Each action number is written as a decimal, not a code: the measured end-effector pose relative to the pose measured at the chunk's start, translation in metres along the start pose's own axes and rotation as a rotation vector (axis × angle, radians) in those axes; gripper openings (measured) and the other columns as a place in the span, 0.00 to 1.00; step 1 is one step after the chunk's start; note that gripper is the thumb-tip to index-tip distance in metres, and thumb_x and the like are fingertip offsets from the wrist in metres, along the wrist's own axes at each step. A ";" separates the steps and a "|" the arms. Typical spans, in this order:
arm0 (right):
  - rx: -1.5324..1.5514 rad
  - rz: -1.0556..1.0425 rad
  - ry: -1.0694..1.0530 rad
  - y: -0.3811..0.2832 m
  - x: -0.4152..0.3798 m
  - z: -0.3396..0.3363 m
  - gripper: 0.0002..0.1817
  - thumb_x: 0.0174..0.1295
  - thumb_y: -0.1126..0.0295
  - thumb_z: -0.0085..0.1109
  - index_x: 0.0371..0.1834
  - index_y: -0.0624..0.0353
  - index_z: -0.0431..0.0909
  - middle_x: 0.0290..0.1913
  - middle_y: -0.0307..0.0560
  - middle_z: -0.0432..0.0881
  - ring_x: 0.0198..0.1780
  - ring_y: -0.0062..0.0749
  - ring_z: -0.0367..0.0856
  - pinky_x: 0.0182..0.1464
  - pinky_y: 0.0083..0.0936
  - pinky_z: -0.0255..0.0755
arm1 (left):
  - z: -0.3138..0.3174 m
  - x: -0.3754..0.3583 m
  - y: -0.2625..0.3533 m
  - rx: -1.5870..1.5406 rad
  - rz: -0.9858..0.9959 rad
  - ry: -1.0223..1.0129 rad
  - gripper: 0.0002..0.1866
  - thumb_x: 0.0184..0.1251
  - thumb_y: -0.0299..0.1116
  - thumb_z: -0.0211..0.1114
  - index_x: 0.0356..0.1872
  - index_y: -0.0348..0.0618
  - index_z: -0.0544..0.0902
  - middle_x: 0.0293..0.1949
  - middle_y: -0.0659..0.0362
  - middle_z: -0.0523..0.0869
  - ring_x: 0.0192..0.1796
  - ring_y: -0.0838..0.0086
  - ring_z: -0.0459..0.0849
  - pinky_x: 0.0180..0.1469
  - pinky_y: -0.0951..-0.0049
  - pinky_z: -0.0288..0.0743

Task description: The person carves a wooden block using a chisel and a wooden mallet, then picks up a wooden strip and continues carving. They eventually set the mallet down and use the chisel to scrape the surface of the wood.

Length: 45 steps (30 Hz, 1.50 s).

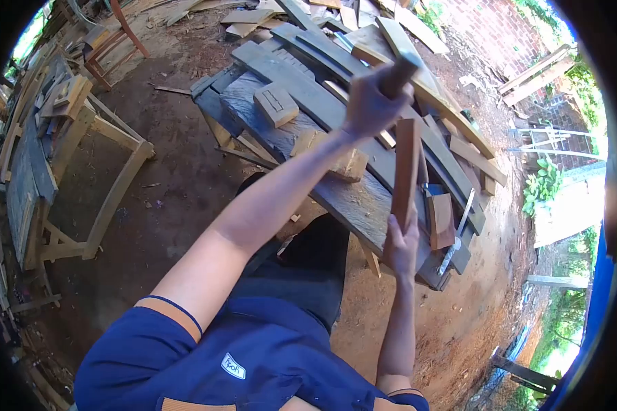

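My left hand (377, 106) is raised over the workbench, its fingers wrapped round a dark cylindrical tool (399, 74) with a pale bluish end. Blur hides what kind of tool it is. Lower down and to the right, my right hand (402, 243) grips the near end of a reddish-brown wooden piece (406, 164), which stands tilted up from the bench. Close to that hand lies a brown wooden block (442, 216), with a thin metal rod (465, 207) beside it. A slotted wooden block (275, 104) and another block (353, 164) rest on the bench.
Long planks (301, 85) lie across the workbench (367, 212). To the left stands a second wooden bench (116, 198) with pieces on it, and a brown chair (120, 44) is behind it. Scrap boards (250, 20) cover the ground beyond. A brick wall (487, 27) is at the back.
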State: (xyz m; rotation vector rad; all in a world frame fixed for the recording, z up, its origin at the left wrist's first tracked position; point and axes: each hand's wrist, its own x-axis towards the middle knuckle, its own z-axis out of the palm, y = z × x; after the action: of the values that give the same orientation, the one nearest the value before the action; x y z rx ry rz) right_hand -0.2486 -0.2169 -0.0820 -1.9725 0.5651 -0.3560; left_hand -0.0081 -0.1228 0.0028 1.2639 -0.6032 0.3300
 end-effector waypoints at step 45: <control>0.472 -0.136 0.307 -0.117 -0.011 -0.064 0.18 0.73 0.53 0.49 0.43 0.60 0.73 0.27 0.39 0.75 0.23 0.19 0.72 0.26 0.17 0.69 | 0.044 -0.041 0.014 0.305 0.149 -0.355 0.15 0.47 0.35 0.74 0.38 0.49 0.81 0.25 0.53 0.86 0.30 0.56 0.87 0.34 0.60 0.81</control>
State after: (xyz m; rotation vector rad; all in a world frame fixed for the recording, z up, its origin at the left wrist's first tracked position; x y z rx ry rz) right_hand -0.2612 -0.2153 0.0517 -1.5105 0.4849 -0.8096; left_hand -0.0595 -0.1568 -0.0026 1.5906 -0.9809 0.3317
